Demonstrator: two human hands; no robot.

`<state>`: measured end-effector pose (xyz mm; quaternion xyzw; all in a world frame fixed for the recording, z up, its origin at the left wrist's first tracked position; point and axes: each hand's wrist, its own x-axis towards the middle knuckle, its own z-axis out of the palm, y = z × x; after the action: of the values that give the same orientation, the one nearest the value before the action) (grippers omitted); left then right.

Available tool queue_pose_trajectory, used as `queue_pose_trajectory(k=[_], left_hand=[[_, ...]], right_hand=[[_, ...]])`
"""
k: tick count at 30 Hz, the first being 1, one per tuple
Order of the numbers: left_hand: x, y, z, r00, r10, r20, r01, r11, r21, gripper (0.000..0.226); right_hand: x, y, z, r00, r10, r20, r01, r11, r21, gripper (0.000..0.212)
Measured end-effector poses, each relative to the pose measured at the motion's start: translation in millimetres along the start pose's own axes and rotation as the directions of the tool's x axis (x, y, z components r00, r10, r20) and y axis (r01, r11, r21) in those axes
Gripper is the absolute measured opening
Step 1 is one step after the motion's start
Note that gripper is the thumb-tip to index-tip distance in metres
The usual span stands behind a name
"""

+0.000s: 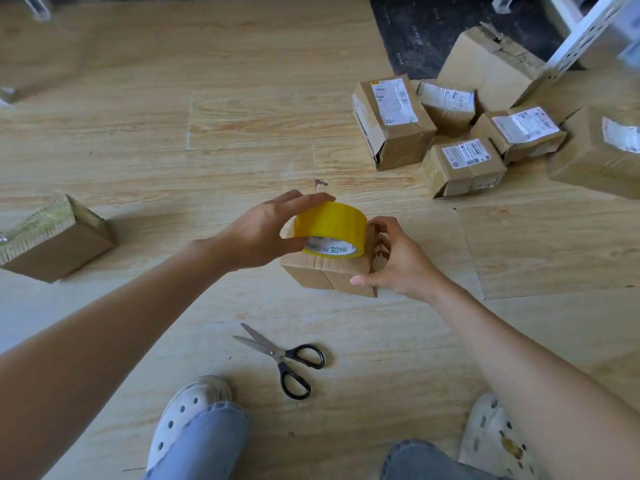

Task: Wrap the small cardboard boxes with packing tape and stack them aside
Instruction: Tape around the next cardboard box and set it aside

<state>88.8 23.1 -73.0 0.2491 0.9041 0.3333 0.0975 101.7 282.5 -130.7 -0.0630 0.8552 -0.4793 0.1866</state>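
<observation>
At the bottom edge of the frame are two knees in blue jeans, with a white clog at lower left and a second white clog at lower right. Between and just above them, black-handled scissors lie on the wooden floor with blades parted. In the middle of the frame a small cardboard box sits on the floor. The left hand grips a yellow tape roll over the box's top, fingers curled across the roll's upper side and thumb underneath. Whether the roll touches the box is unclear. The right hand holds the box at its right end, thumb pressed on the near face and fingers bent round the far side. At mid left, well apart, lies a taped box. At upper right a cluster of labelled boxes sits close together, beside a dark mat and a white perforated rail.
</observation>
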Motion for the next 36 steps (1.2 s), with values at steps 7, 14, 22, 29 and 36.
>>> queue_pose_trajectory(k=[7,14,22,29,36], left_hand=[[-3.6,-8.0,-4.0,1.000,0.022,0.000,-0.022,0.978,0.206,0.088],[1.3,-5.5,-12.4,0.987,-0.159,0.032,0.162,0.980,-0.118,0.059],[3.6,-3.0,-28.9,0.996,-0.087,0.031,0.085,0.995,0.047,0.049],[-16.2,-16.3,-40.9,0.999,-0.036,0.041,0.022,0.955,0.297,0.061],[-11.2,-27.3,-37.0,0.999,-0.030,0.037,0.010,0.890,0.455,0.051]], right_hand=[[-2.7,8.2,-4.5,0.999,0.016,0.037,-0.018,0.999,0.038,0.100],[0.3,21.9,-10.1,0.996,0.029,0.079,-0.034,0.998,0.056,0.095],[-2.2,33.8,-13.9,0.997,0.038,0.074,-0.042,0.998,0.050,0.095],[0.0,34.3,-6.9,0.997,0.042,0.064,-0.043,0.999,0.019,0.100],[-0.1,37.5,-7.8,0.997,0.049,0.061,-0.049,0.999,0.007,0.097]])
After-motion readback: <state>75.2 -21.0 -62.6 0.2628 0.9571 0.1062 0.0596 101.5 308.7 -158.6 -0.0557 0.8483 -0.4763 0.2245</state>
